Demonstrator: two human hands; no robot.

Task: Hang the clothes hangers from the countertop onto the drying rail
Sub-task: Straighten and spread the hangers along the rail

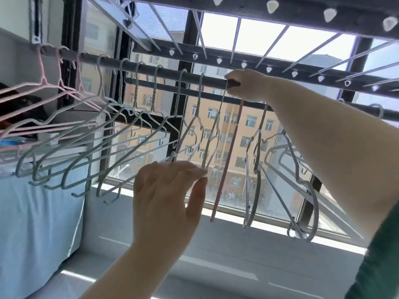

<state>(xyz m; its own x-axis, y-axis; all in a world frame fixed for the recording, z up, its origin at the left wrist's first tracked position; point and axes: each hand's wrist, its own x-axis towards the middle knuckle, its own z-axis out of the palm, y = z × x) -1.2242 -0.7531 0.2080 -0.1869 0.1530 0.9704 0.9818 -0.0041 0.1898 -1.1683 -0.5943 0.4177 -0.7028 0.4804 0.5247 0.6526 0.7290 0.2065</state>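
Note:
A dark drying rail runs across the window from upper left to right. Several pale green wire hangers and three pink hangers hang on it at the left. My right hand is up at the rail, its fingers curled round the hook tops of a bunch of hangers, a pink one among them. These dangle below it. My left hand is lower, its fingertips pinching the bottom corner of a pale hanger that hangs from the rail.
A folding rack of metal rods spreads overhead. Behind the hangers is a window with a dark frame. A white sill runs below, and a light blue cloth hangs at the left.

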